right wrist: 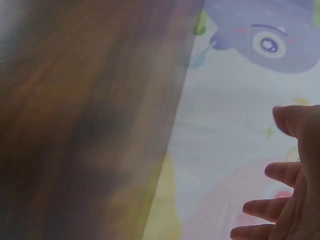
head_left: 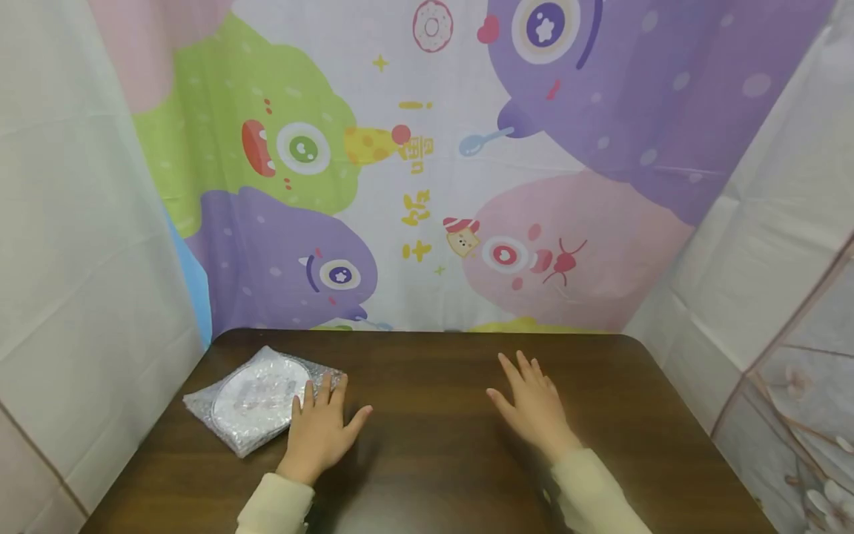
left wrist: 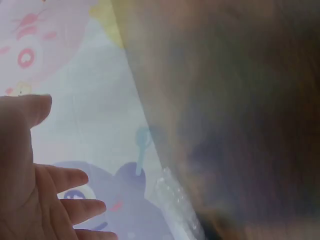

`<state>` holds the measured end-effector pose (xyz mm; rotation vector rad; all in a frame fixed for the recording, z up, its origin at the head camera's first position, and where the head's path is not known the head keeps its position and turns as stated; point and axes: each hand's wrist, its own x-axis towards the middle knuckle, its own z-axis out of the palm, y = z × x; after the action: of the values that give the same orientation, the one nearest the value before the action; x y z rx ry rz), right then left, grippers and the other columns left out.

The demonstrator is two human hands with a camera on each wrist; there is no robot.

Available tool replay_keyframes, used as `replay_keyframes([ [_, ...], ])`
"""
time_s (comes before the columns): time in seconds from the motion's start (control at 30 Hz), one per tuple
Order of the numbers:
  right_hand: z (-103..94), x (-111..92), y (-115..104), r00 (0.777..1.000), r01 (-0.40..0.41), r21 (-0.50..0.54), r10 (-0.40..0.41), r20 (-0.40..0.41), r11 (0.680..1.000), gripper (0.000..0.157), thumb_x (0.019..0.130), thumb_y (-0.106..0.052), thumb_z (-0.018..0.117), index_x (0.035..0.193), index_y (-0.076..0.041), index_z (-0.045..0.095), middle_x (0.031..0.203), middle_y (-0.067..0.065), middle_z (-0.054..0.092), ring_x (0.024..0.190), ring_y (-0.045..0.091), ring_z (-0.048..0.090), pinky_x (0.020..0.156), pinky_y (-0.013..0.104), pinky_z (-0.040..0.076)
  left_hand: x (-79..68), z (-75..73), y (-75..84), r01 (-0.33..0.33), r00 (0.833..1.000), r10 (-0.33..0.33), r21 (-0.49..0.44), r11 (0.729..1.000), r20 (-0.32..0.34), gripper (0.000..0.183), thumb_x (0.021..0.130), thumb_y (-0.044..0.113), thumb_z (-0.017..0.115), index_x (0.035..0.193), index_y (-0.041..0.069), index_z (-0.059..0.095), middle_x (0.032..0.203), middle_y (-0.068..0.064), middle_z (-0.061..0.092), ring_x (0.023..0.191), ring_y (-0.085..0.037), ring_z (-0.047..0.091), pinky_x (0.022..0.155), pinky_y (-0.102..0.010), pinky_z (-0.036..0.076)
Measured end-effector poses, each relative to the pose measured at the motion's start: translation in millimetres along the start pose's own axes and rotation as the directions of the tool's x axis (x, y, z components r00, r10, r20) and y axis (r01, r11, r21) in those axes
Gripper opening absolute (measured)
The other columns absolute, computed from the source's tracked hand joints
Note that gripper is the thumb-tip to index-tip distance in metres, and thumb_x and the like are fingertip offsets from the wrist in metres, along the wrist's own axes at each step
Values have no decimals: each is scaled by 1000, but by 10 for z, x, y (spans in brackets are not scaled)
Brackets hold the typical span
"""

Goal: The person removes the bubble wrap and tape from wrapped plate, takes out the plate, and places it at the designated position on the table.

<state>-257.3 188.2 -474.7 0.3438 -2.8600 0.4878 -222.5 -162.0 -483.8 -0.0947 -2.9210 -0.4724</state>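
A flat packet in clear bubble wrap [head_left: 256,400] lies at the left of the dark wooden table [head_left: 427,437], a pale round shape showing through the wrap. My left hand [head_left: 320,434] is spread, palm down, its fingers overlapping the packet's right side in the head view; whether they touch it I cannot tell. An edge of the wrap [left wrist: 177,205] also shows in the left wrist view. On the right, my right hand [head_left: 534,408] has its fingers stretched out over the table and holds nothing. Both wrist views show straight, parted fingers.
Behind the table hangs a curtain [head_left: 427,297] printed with cartoon monsters. Pale cloth [head_left: 73,222] closes off the left side, and another pale sheet [head_left: 720,282] hangs at the right, beside a wall with a flower pattern [head_left: 800,415]. The table's far corners are rounded.
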Motion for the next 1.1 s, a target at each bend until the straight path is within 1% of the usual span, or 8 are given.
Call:
replay_keyframes([
  [0.07, -36, 61, -61, 1000, 16, 36, -16, -14, 999, 69, 96, -49, 55, 153, -16, 35, 156, 23, 32, 142, 48, 30, 108, 68, 31, 10, -47, -35, 2, 1000, -3, -16, 1000, -23, 79, 95, 61, 45, 149, 5, 38, 153, -28, 35, 139, -58, 25, 111, -72, 20],
  [0.2, -99, 161, -191, 999, 32, 129, -31, -10, 991, 66, 97, -45, 56, 151, -13, 37, 155, 21, 36, 141, 45, 34, 108, 68, 32, 16, -139, -120, 0, 998, -4, -54, 999, -70, 71, 96, 49, 53, 143, -3, 43, 147, -33, 40, 133, -60, 33, 109, -69, 28],
  [0.37, -76, 239, -347, 1000, 28, 272, -29, -1, 962, 62, 98, -40, 56, 150, -12, 38, 154, 18, 38, 140, 42, 39, 110, 63, 34, 4, -230, -262, -8, 992, -8, -126, 992, -124, 65, 98, 39, 55, 140, -10, 44, 143, -37, 42, 130, -60, 37, 109, -65, 31],
  [0.53, 51, 290, -516, 1000, 11, 417, -17, 11, 909, 60, 99, -38, 55, 151, -16, 36, 155, 14, 38, 139, 38, 40, 111, 58, 36, -42, -328, -445, 17, 991, -44, -204, 979, -127, 62, 98, 30, 54, 142, -11, 38, 146, -37, 38, 134, -58, 34, 113, -63, 27],
  [0.73, 182, 331, -745, 999, -14, 558, -14, 46, 830, 61, 99, -37, 55, 152, -18, 33, 156, 16, 36, 140, 41, 37, 111, 62, 33, -145, -391, -711, 39, 985, -78, -239, 970, -155, 62, 98, 28, 54, 142, -12, 37, 146, -38, 34, 135, -59, 28, 113, -65, 23],
  [0.87, 276, 378, -890, 997, -39, 609, -10, 77, 792, 59, 100, -37, 53, 152, -19, 33, 155, 15, 36, 138, 43, 39, 108, 62, 37, -216, -401, -914, 64, 978, -110, -245, 967, -179, 62, 97, 27, 56, 140, -13, 38, 146, -40, 32, 133, -63, 27, 109, -69, 23],
  [0.97, 336, 420, -1010, 995, -34, 650, -34, 92, 760, 58, 100, -35, 53, 152, -18, 33, 155, 16, 37, 135, 44, 43, 105, 60, 41, -254, -396, -1071, 89, 971, -139, -246, 965, -195, 62, 98, 28, 55, 140, -14, 37, 145, -43, 31, 131, -66, 26, 107, -72, 23],
  [1.1, 421, 472, -1172, 989, -38, 698, -72, 128, 715, 59, 101, -36, 51, 153, -16, 32, 155, 19, 34, 135, 47, 42, 106, 59, 41, -285, -377, -1263, 118, 961, -175, -253, 960, -214, 64, 98, 28, 55, 140, -16, 35, 144, -47, 27, 131, -66, 23, 109, -72, 20],
])
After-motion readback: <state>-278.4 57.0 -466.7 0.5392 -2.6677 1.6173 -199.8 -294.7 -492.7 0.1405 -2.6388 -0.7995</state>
